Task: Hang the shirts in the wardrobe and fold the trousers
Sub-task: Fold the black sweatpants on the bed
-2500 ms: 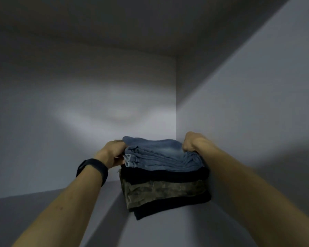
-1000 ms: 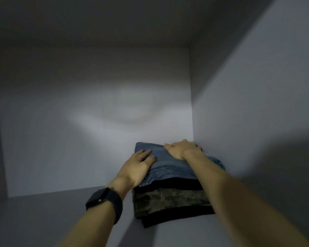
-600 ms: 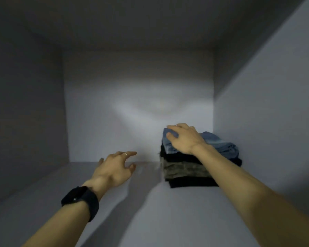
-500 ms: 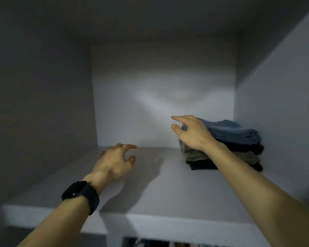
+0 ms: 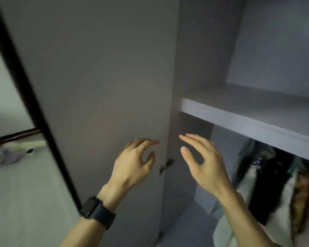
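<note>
Both hands hover empty in front of the open wardrobe. My left hand (image 5: 135, 162), with a ring and a dark watch on its wrist, has loosely bent fingers close to the grey door panel (image 5: 100, 86). My right hand (image 5: 202, 161) is spread with straight fingers, just below the grey shelf (image 5: 248, 120). Several hanging garments (image 5: 275, 184), dark, pale and patterned, show under the shelf at the right. The stack of folded trousers is out of view.
A small dark hinge (image 5: 165, 165) sits on the door's edge between my hands. A dark door frame (image 5: 29, 97) runs diagonally at the left, with a pale floor and blurred cloth (image 5: 5, 154) beyond it. The wardrobe's inner wall (image 5: 275, 41) rises above the shelf.
Both hands left the folded trouser stack and drew back out of the shelf compartment. The view swung down and left, so the stack is gone and the door and hanging clothes appear.
</note>
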Demonstrator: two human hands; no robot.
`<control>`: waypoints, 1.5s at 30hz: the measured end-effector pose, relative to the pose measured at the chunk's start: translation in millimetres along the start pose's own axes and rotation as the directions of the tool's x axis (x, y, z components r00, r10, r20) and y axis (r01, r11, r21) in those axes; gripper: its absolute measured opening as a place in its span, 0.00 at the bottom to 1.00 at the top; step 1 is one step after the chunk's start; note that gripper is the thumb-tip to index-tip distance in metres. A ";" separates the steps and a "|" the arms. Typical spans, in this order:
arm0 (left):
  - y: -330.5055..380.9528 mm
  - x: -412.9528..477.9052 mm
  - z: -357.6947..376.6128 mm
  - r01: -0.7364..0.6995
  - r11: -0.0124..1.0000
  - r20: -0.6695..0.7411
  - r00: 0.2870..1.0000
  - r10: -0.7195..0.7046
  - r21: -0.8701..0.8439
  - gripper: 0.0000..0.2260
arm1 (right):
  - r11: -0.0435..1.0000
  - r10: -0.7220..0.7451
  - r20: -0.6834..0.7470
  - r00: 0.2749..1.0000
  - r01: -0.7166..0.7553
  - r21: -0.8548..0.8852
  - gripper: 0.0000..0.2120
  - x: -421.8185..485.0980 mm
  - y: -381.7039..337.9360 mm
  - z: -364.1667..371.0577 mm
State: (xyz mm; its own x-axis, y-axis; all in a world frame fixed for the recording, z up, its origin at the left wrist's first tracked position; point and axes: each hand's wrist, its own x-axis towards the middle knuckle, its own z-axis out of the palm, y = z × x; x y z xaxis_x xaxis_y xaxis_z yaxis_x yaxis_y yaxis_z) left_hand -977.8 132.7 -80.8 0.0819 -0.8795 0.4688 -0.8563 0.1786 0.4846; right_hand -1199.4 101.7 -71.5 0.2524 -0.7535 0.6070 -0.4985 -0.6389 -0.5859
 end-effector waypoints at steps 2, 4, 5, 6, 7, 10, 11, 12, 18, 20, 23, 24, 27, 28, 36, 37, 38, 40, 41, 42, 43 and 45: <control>-27.6 -37.9 -24.2 0.119 0.992 -0.044 0.992 -0.117 0.046 0.17 | 0.996 -0.048 0.093 0.994 0.041 0.082 0.16 -10.7 -15.2 40.4; -54.7 -82.8 -55.4 0.248 0.965 -0.119 0.964 -0.238 0.084 0.16 | 0.977 -0.141 0.181 0.973 0.107 0.186 0.15 -20.7 -38.9 82.5; -65.2 -103.1 -70.9 0.307 0.947 -0.161 0.944 -0.289 0.095 0.16 | 0.964 -0.184 0.231 0.955 0.130 0.231 0.14 -24.8 -51.2 99.4; -74.9 -124.9 -88.2 0.377 0.919 -0.206 0.914 -0.350 0.112 0.15 | 0.948 -0.231 0.286 0.930 0.150 0.279 0.14 -27.8 -64.7 116.7; -84.6 -146.4 -104.2 0.446 0.884 -0.252 0.879 -0.404 0.138 0.15 | 0.931 -0.282 0.334 0.899 0.172 0.323 0.14 -30.5 -78.8 132.2; -102.8 -207.1 -153.1 0.649 0.729 -0.388 0.743 -0.545 0.219 0.16 | 0.847 -0.460 0.403 0.791 0.256 0.465 0.14 -43.8 -129.3 170.6; -107.4 -223.3 -166.6 0.693 0.680 -0.427 0.705 -0.566 0.241 0.16 | 0.820 -0.504 0.410 0.760 0.273 0.502 0.14 -47.4 -144.4 181.2; -110.7 -237.3 -179.0 0.740 0.626 -0.462 0.657 -0.595 0.245 0.16 | 0.795 -0.542 0.422 0.727 0.280 0.538 0.13 -50.2 -158.5 191.3; -135.3 -317.8 -236.8 0.923 0.333 -0.585 0.381 -0.716 0.194 0.17 | 0.687 -0.681 0.475 0.558 0.262 0.678 0.13 -63.3 -247.4 253.9; -145.2 -331.4 -252.1 0.941 0.281 -0.591 0.339 -0.732 0.191 0.18 | 0.665 -0.704 0.466 0.537 0.265 0.698 0.13 -62.2 -271.8 278.9; -169.6 -355.2 -280.0 0.960 0.223 -0.651 0.280 -0.705 0.172 0.18 | 0.650 -0.730 0.495 0.471 0.255 0.716 0.13 -64.1 -315.9 329.2; -176.9 -360.8 -289.6 0.965 0.201 -0.673 0.262 -0.692 0.169 0.17 | 0.652 -0.732 0.507 0.455 0.254 0.714 0.14 -64.2 -328.2 345.6; -202.7 -379.0 -327.9 0.983 0.119 -0.726 0.182 -0.663 0.138 0.17 | 0.652 -0.743 0.532 0.405 0.260 0.712 0.14 -64.6 -372.6 400.1; -211.1 -384.4 -339.8 0.986 0.102 -0.734 0.168 -0.658 0.134 0.17 | 0.655 -0.745 0.543 0.386 0.269 0.706 0.14 -64.2 -386.0 417.7; -283.3 -445.1 -417.0 0.968 -0.146 -0.760 0.061 -0.647 0.202 0.19 | 0.639 -0.769 0.573 0.283 0.329 0.695 0.16 -55.9 -490.1 540.1; -292.8 -456.8 -426.2 0.960 -0.192 -0.765 0.033 -0.643 0.203 0.20 | 0.618 -0.786 0.562 0.257 0.338 0.710 0.16 -56.8 -507.6 556.3; -300.3 -467.6 -433.1 0.954 -0.229 -0.769 0.001 -0.639 0.192 0.20 | 0.599 -0.801 0.552 0.233 0.349 0.721 0.16 -57.9 -522.4 571.7; -311.8 -486.7 -443.7 0.944 -0.293 -0.773 -0.071 -0.630 0.152 0.20 | 0.555 -0.830 0.527 0.183 0.358 0.751 0.17 -61.8 -547.5 601.4; -317.6 -495.4 -447.9 0.936 -0.326 -0.773 -0.108 -0.625 0.133 0.20 | 0.532 -0.845 0.511 0.160 0.353 0.769 0.17 -64.1 -559.6 617.5; -323.0 -502.0 -451.6 0.929 -0.350 -0.780 -0.131 -0.612 0.119 0.20 | 0.514 -0.856 0.499 0.137 0.343 0.786 0.17 -66.3 -570.4 631.9; -330.7 -512.1 -456.0 0.914 -0.396 -0.790 -0.177 -0.587 0.089 0.21 | 0.472 -0.878 0.469 0.094 0.330 0.817 0.17 -72.2 -589.0 655.0; -341.5 -525.3 -461.2 0.888 -0.458 -0.797 -0.256 -0.547 0.029 0.22 | 0.391 -0.914 0.406 0.026 0.328 0.860 0.18 -84.0 -618.0 691.1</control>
State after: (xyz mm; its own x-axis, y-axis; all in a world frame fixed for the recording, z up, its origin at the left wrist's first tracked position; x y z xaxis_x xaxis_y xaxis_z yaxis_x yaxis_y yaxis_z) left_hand -493.3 737.2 -151.9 0.8538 0.4791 0.2036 0.4503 -0.8760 0.1729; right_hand -339.3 452.9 -131.4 0.7983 0.5016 0.3333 0.6011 -0.6299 -0.4918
